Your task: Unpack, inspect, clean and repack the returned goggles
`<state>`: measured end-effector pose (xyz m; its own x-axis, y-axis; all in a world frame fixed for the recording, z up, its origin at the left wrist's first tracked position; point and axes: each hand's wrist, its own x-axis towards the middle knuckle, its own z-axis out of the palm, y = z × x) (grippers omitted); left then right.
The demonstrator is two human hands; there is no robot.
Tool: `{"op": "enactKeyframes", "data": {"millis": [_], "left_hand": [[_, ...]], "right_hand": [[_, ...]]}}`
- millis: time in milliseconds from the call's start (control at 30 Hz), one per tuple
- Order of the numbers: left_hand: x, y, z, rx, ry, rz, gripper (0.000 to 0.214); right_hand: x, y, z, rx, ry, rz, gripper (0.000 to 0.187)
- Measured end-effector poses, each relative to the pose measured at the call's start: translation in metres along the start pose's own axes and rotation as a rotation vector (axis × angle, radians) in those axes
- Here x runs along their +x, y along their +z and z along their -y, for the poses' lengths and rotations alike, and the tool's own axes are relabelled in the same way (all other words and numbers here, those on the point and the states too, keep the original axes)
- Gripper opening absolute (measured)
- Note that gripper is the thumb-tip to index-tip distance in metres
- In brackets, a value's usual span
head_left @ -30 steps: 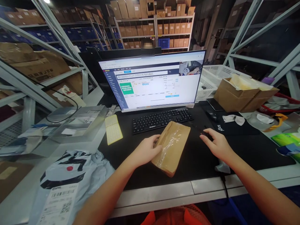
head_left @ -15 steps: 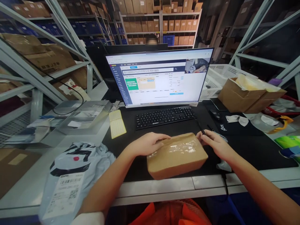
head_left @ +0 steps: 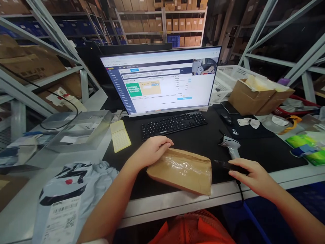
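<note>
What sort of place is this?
Probably a warehouse or parcel-handling site: racks stacked with cardboard boxes in the background, a handheld scanner, and a plastic bag bearing a barcode label.

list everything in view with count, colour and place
desk: one, black top, centre
monitor: one, white screen, back of desk
keyboard: one, black, before monitor
mouse: one, black, right of keyboard
card: one, yellow, left of keyboard
paper parcel: one, brown, front centre
slim tool: one, black, right of parcel
scanner: one, grey, beyond tool
labelled bag: one, grey, left foreground
trays: at least one, grey, left
cartons: one or two, brown, right of monitor
baskets: at least one, white, behind cartons
pack: one, green and blue, far right
shelved boxes: many, brown, background
left hand: one, bare, on parcel
right hand: one, bare, holding tool
</note>
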<state>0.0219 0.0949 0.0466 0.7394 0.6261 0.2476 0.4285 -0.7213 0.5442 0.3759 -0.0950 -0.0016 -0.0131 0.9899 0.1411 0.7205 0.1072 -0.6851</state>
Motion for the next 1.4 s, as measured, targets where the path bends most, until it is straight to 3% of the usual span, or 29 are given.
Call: {"op": "enactKeyframes", "data": {"millis": [200,367,467,533,700,867,967,1167,1400], "left_hand": [[0.0,-0.003,0.001,0.048,-0.024,0.016,0.036],[-0.006,0.002,-0.021,0.133,0.125,0.097,0.041],[-0.013,0.016,-0.046,0.195,0.245,0.154,0.027],[-0.018,0.028,-0.06,0.246,0.303,0.155,0.034],[-0.03,0.052,-0.08,0.262,0.335,0.106,0.034],[-0.031,0.056,-0.083,0.258,0.381,0.12,0.041],[-0.029,0.058,-0.082,0.247,0.441,0.163,0.029],[-0.03,0.063,-0.081,0.227,0.561,0.089,0.014],[-0.03,0.064,-0.079,0.212,0.558,0.108,0.015]], "right_hand": [[-0.012,0.0,0.007,-0.057,-0.05,0.016,0.021],[-0.021,-0.006,0.019,-0.175,-0.104,0.133,0.027],[-0.025,-0.014,0.027,-0.254,-0.103,0.206,0.033],[-0.025,-0.019,0.029,-0.313,-0.103,0.226,0.035],[-0.02,-0.029,0.032,-0.412,-0.135,0.261,0.032],[-0.013,-0.036,0.038,-0.445,-0.162,0.289,0.028],[-0.008,-0.036,0.041,-0.475,-0.188,0.275,0.028],[0.008,-0.042,0.034,-0.422,-0.222,0.294,0.029],[0.011,-0.041,0.034,-0.379,-0.201,0.353,0.028]]}}
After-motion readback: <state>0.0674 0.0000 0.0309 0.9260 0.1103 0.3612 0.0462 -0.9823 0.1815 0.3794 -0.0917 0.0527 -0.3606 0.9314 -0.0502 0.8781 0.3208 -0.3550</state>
